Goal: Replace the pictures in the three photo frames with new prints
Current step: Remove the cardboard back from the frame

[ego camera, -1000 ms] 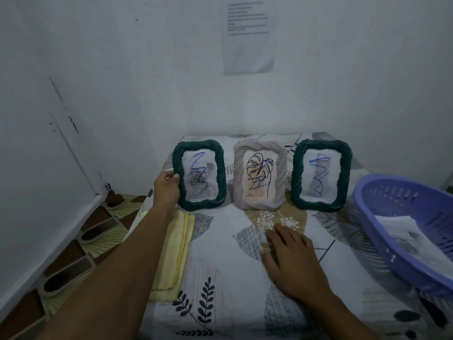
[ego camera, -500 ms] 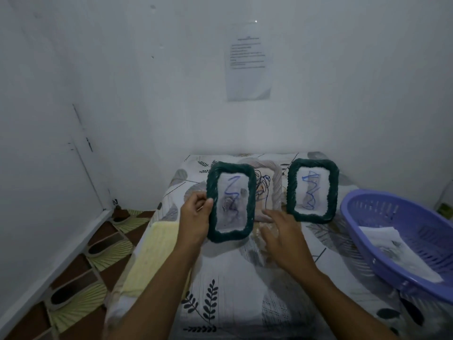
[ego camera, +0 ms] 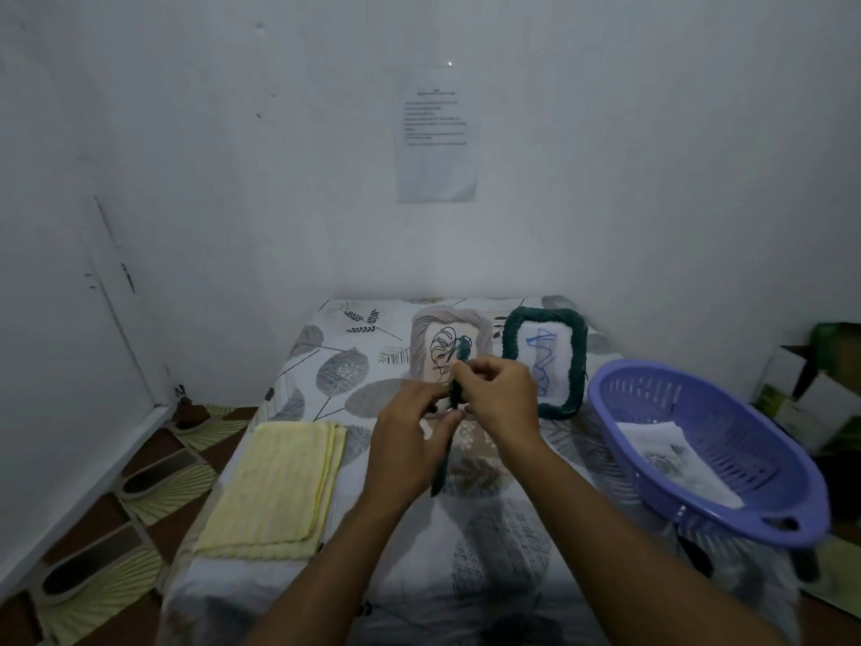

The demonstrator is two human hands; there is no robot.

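Both hands hold a dark green frame (ego camera: 448,440) above the table, turned edge-on so only its thin side shows. My left hand (ego camera: 410,440) grips it from the left and my right hand (ego camera: 498,398) pinches its upper part. Behind them a beige frame (ego camera: 442,338) with a leaf drawing stands upright. A second dark green frame (ego camera: 545,361) with a blue scribble stands to its right. Loose white prints (ego camera: 671,459) lie in the purple basket (ego camera: 727,519) at the right.
A folded yellow cloth (ego camera: 279,482) lies on the table's left side. The table has a leaf-patterned cover (ego camera: 354,361) and stands against a white wall. Patterned floor tiles (ego camera: 116,529) show at the left, cardboard boxes (ego camera: 810,389) at the far right.
My left hand lifted the left green frame from its place and brought it to the middle. It is turned edge-on now, and my right hand has left the table and taken hold of it.
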